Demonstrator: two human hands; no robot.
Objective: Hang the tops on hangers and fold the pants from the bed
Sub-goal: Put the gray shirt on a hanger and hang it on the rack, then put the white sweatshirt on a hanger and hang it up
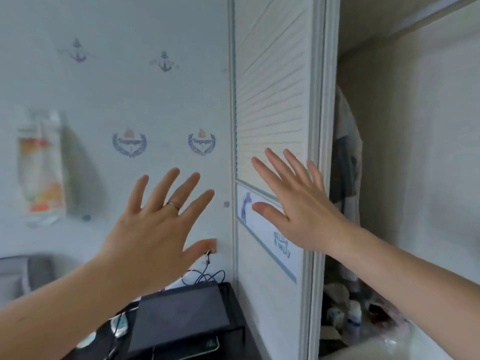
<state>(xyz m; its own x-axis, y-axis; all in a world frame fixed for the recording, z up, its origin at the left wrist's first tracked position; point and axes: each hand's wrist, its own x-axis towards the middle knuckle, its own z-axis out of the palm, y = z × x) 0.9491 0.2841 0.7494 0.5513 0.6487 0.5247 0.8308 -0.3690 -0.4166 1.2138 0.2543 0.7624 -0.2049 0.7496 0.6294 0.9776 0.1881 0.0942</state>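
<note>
While both are raised with fingers spread wide and hold nothing, the left hand (153,229) hovers before wallpaper (104,94) printed with anchors and crests (201,142) reading "Voyager", and the right hand (304,206) is in front of a slatted door (270,100). A blue-edged panel (270,240) on that door carries writing too blurred to read. Clothes (345,162) hang in the open wardrobe (415,126), just right of the door.

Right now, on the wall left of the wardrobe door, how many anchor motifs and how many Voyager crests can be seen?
Anchor motifs: 2
Voyager crests: 2
Total: 4
</note>
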